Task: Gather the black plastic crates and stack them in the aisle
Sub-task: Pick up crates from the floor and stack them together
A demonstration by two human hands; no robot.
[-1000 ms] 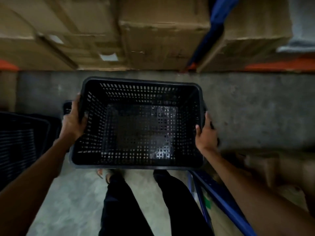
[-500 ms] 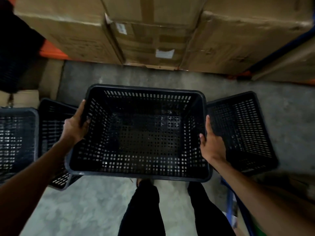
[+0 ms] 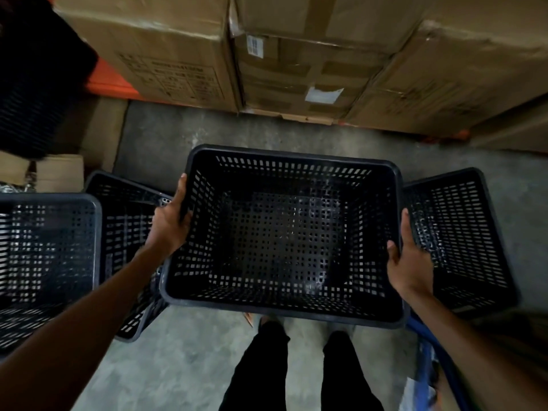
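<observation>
The left hand point(image 3: 170, 223) is clamped on the left rim of an empty black crate point(image 3: 284, 238), fingers curled over the edge. The right hand point(image 3: 410, 262) grips the right rim, and together they hold the crate above the concrete floor point(image 3: 237, 129). A second crate point(image 3: 127, 209) and a third crate point(image 3: 44, 262) sit to its left, and a fourth crate point(image 3: 456, 232) to its right. Cardboard boxes point(image 3: 311, 69) stand beyond. Their barcode sticker point(image 3: 255, 46) and printed panel point(image 3: 178, 75) are too blurred to read.
</observation>
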